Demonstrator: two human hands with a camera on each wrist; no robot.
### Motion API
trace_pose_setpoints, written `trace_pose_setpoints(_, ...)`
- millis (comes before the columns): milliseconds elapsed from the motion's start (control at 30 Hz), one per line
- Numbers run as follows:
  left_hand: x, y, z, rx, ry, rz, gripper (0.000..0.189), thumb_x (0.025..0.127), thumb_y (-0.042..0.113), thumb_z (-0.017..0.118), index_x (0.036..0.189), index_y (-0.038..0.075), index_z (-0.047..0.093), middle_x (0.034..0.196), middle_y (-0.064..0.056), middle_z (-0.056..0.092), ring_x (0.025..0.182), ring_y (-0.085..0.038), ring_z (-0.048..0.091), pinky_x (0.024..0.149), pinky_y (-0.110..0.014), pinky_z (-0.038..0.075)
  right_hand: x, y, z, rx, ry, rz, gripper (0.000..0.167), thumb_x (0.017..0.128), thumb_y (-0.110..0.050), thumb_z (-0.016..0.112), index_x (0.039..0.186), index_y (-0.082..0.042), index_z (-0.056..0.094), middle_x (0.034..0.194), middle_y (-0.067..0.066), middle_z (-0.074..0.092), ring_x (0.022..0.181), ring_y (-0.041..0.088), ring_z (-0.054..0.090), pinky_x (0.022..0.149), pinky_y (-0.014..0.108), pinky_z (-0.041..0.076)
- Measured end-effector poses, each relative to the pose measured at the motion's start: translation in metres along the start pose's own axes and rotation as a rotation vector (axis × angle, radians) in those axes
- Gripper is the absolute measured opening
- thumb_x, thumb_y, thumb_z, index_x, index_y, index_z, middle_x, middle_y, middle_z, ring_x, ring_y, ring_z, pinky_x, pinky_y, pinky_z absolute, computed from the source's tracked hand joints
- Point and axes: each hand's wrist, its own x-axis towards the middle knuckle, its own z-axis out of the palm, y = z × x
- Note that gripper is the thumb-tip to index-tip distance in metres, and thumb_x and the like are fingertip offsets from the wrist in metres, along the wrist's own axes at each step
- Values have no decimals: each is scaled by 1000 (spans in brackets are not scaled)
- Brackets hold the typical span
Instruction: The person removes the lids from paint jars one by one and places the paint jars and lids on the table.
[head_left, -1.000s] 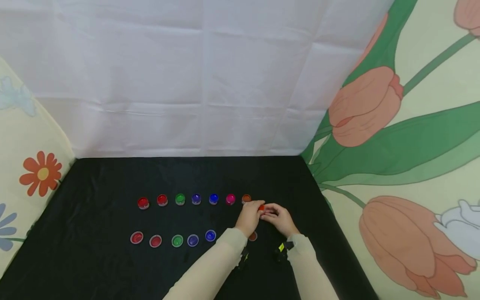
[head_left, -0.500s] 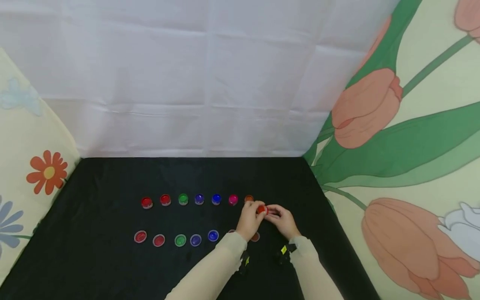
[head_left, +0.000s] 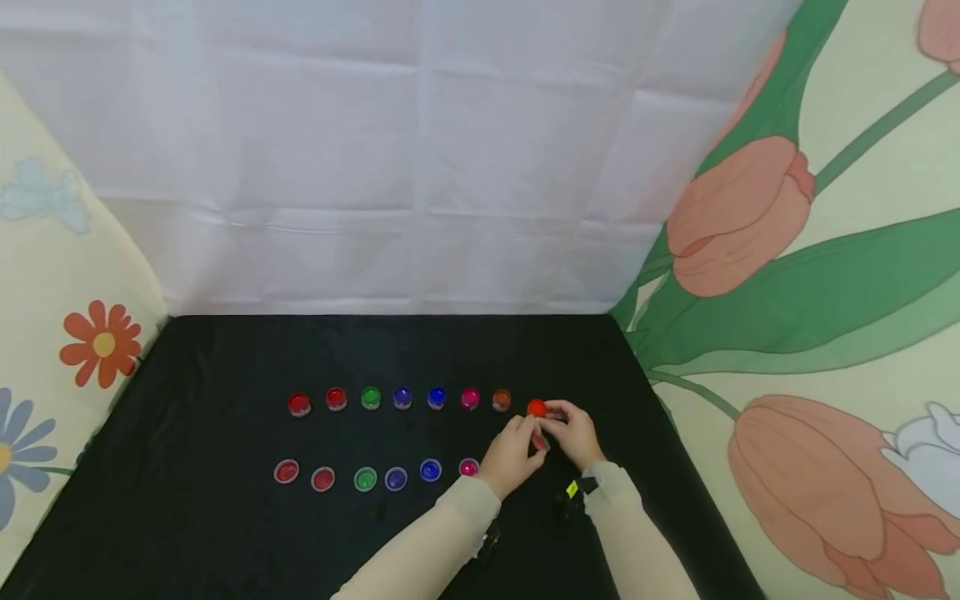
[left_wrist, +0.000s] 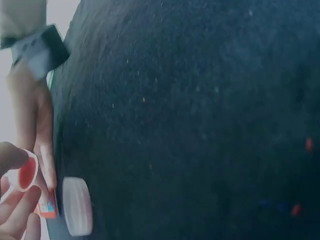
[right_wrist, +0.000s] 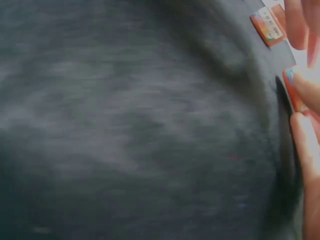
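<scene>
My right hand (head_left: 573,433) holds a small orange-red jar (head_left: 536,407) at the right end of the back row on the black cloth. In the right wrist view, fingertips touch the labelled side of that jar (right_wrist: 289,82). Just in front, my left hand (head_left: 512,458) pinches a round, pale-rimmed lid (head_left: 540,442), red on its inner face. The left wrist view shows this lid (left_wrist: 27,175) tilted between thumb and fingers, apart from the jar. Beside the held jar stands a brown-orange jar (head_left: 501,401).
Several coloured jars, among them a green one (head_left: 371,397), form the back row. In front lies a row of round lids, including a blue one (head_left: 431,471). The black-covered table (head_left: 225,533) meets a white cloth backdrop (head_left: 300,167) and floral side panels.
The orange-red piece between my hands has come apart into jar and lid. My right hand has carried the jar to the row's end, while my left hand has drawn the lid back.
</scene>
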Motion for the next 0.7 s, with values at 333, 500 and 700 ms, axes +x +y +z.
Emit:
trace_pose_setpoints(333, -1, 4, 18, 412, -102, 171, 26, 89, 29, 80, 97, 17, 57, 85, 6, 52, 71, -7, 54, 74, -26, 49, 23, 5, -4, -133, 60, -19, 30, 85, -6, 82, 110, 6, 69, 102, 22, 72, 93, 33, 70, 82, 38, 58)
trace_pose_setpoints(500, -2, 3, 30, 517, -116, 188, 26, 86, 28, 81, 97, 20, 60, 88, 7, 57, 80, -8, 60, 89, -31, 51, 27, 7, -2, -145, 78, -12, 31, 84, -6, 82, 109, 6, 69, 100, 21, 72, 91, 31, 71, 78, 34, 58)
trace_pose_setpoints(700, -4, 4, 35, 554, -156, 144, 32, 84, 26, 83, 108, 19, 63, 97, 7, 62, 93, -8, 64, 99, -37, 49, 29, 7, -1, -149, 70, 13, 33, 85, -6, 82, 112, 7, 68, 103, 23, 72, 94, 35, 70, 81, 41, 58)
